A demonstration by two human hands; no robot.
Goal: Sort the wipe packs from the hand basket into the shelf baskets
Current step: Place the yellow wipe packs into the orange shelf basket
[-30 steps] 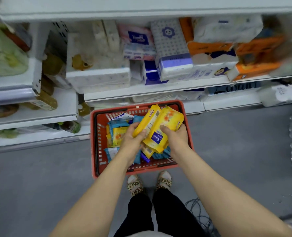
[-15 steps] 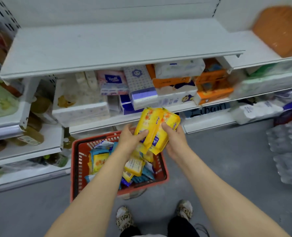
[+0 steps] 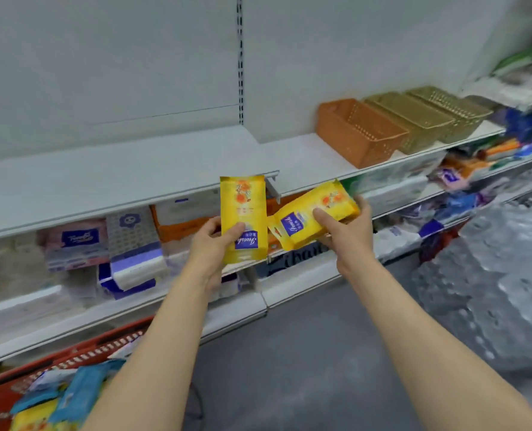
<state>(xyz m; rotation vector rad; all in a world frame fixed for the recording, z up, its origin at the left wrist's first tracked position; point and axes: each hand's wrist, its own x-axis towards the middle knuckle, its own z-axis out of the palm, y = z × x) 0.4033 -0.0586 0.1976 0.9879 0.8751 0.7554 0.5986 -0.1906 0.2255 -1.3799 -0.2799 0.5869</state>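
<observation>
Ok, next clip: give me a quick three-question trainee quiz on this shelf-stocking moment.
1. True or false: each hand holds one yellow wipe pack.
2. How many baskets stand on the upper shelf? A) two B) three C) five
3. Fill in: the shelf basket nearest the hands is ____ in colour.

Key:
1. True: left hand grips an upright yellow pack; right hand grips a tilted yellow pack.
2. B: one orange basket, two gold baskets.
3. Orange.
</observation>
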